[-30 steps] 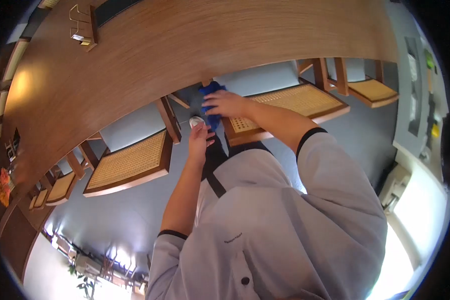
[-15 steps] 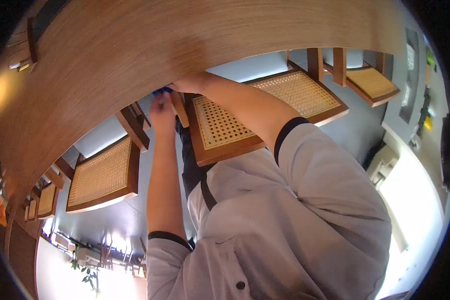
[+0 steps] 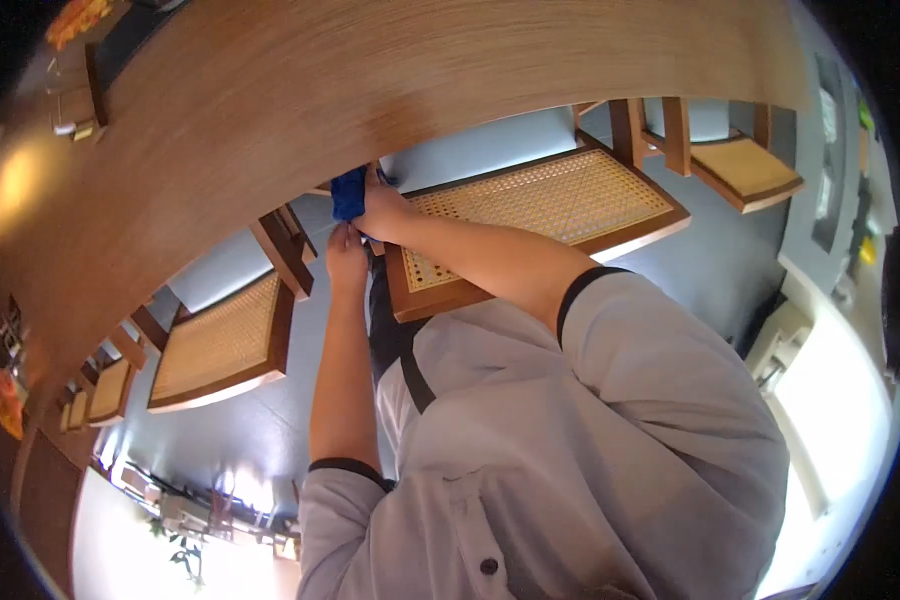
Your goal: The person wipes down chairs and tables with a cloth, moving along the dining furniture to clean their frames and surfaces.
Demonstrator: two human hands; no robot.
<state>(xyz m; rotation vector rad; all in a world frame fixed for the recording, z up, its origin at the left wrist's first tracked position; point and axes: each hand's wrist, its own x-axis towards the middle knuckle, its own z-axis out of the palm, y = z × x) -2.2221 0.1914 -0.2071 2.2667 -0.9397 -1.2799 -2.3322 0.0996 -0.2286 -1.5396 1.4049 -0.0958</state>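
A bunched blue cloth hangs at the edge of the wooden table. My right hand is closed round its upper part, beside a chair's wooden frame. Just below, my left hand has its fingertips pinched together at the cloth's lower end. Right under my right forearm is a chair with a woven cane seat. Part of the cloth is hidden behind my right hand.
Another cane-seated chair stands to the left, and a further one to the right. The grey floor shows between them. A dark-edged holder with small items sits on the table at the upper left.
The blue cloth, mostly hidden under the table edge before, now shows more fully. Both hands have moved slightly down and right, away from the table edge, and the view has shifted a little.
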